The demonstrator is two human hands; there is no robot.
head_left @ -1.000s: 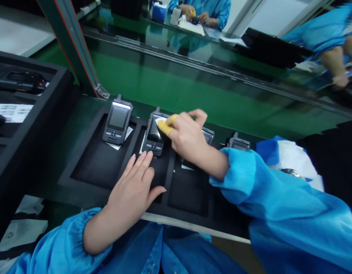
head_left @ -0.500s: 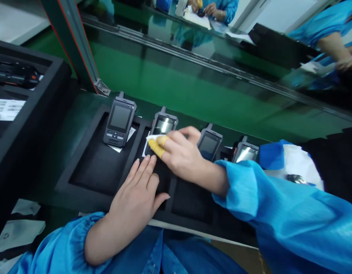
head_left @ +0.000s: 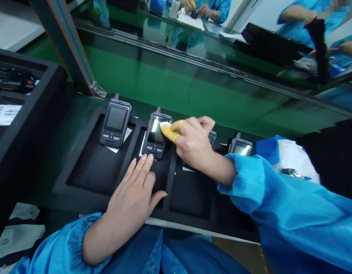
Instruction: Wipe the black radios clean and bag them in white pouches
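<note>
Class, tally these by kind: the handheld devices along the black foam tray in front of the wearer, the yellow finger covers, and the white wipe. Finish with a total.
Dark grey, boxy handheld devices: 4 (one mostly hidden behind the right hand)
Yellow, close-fitting finger covers: 2
Small, white, crumpled wipe: 1
Total: 7

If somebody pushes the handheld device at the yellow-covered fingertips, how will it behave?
The device is probably stiff, as it looks boxy and solid. It seems unlikely to roll, given its straight edges. Its glossy screen may be slippery.
</note>
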